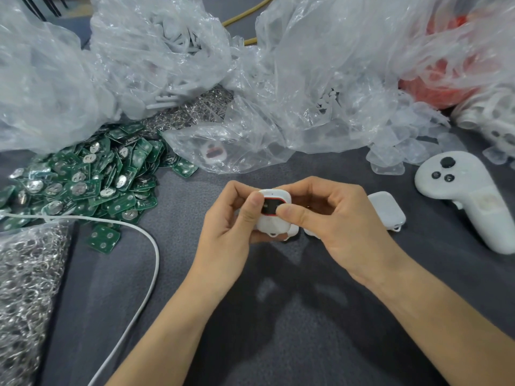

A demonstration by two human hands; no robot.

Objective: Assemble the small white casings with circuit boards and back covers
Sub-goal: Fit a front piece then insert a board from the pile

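Seen from the hands, at eight o'clock a clear bag of metal key rings [25, 288] lies on the grey cloth [278, 316], and at ten o'clock spreads a loose heap of green circuit boards [83, 179], many carrying a round silver cell. A white cable [152, 246] curves past the heap's near edge towards seven o'clock. At the centre the left hand [231, 227] grips the white casing [274, 215] just above the cloth, its fingers curled under it and its thumb laid on the left edge of the casing's black, red-rimmed window. The right hand [334, 218] pinches the same casing from three o'clock, thumb tip pressed on the window's right edge. Just beside the right hand, at three o'clock, a plain white shell [387, 210] with a small loop lies flat. Farther out at three o'clock rests a white game controller [468, 196]. Crumpled clear plastic bags [306, 79] fill the twelve o'clock side, with a red one [446, 79] at two o'clock.
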